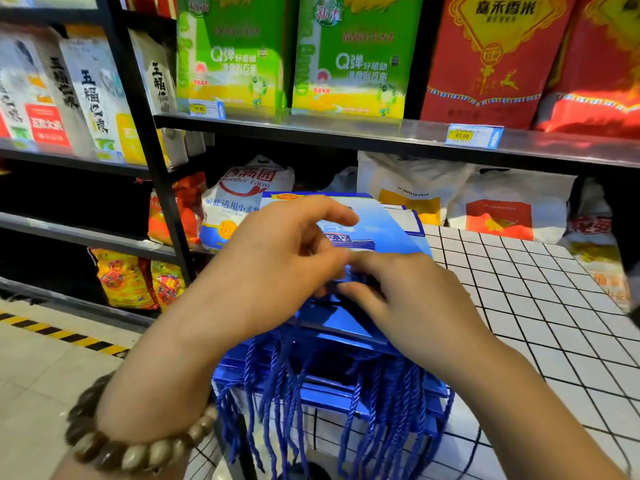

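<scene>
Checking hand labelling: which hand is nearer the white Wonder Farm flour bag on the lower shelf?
Left. The left hand sits just below and right of the Wonder Farm flour bag; the right hand lies farther right, on the blue paper bags.

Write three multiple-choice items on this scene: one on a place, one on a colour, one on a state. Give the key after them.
1. Where does the pile of blue bags lie?
A. On the floor
B. On the white tiled counter
C. On the top shelf

2. What colour are the rope handles of the bags?
A. Blue
B. Red
C. White

3. How are the bags kept?
A. Standing open
B. Hanging from a hook
C. Folded flat, one on another

Key:
1 B: the pile rests on the counter's corner, in front of the shelves.
2 A: the twisted ropes hanging over the counter's edge are the same blue as the bags.
3 C: the flat edges of the bags show layered in one pile.
</scene>
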`<act>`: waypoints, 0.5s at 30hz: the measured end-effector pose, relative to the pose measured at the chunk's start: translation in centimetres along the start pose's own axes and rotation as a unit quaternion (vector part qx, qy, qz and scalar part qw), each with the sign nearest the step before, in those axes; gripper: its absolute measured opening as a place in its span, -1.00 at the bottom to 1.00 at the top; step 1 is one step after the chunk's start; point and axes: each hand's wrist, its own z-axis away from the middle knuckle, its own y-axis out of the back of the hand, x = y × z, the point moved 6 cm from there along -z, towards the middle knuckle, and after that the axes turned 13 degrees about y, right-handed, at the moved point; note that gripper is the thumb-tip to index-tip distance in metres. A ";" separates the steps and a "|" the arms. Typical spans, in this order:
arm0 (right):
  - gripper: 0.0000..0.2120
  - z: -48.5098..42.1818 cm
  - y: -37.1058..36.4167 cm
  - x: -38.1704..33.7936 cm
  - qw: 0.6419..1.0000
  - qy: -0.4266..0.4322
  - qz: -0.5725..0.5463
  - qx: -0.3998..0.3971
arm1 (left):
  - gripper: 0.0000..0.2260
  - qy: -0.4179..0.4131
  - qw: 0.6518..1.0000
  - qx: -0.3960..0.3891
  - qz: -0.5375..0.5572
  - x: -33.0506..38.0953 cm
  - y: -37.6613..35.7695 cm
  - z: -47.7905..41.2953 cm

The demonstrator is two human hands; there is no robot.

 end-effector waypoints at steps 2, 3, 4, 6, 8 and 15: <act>-0.82 0.2 0.3 -0.2 0.984 0.012 -0.171 0.056 | -0.79 0.001 0.998 0.003 0.057 0.4 -0.5 -0.5; -0.79 0.3 0.7 0.0 0.965 0.001 -0.248 0.087 | -0.79 0.007 0.996 0.007 0.091 0.4 -0.7 -0.8; -0.74 0.5 0.8 0.3 0.947 -0.016 -0.306 0.101 | -0.81 0.018 0.991 0.007 0.133 0.3 -0.9 -0.9; -0.63 0.7 0.4 0.6 0.934 -0.040 -0.348 0.075 | -0.82 0.040 0.977 0.002 0.209 0.0 -1.1 -1.2; -0.74 0.8 0.1 0.3 0.943 -0.046 -0.327 0.042 | -0.80 0.059 0.960 -0.010 0.275 -0.1 -1.4 -1.3; -0.73 0.2 2.5 1.8 0.890 -0.107 -0.416 0.151 | -0.86 0.066 0.959 -0.026 0.273 -0.7 -2.0 -1.3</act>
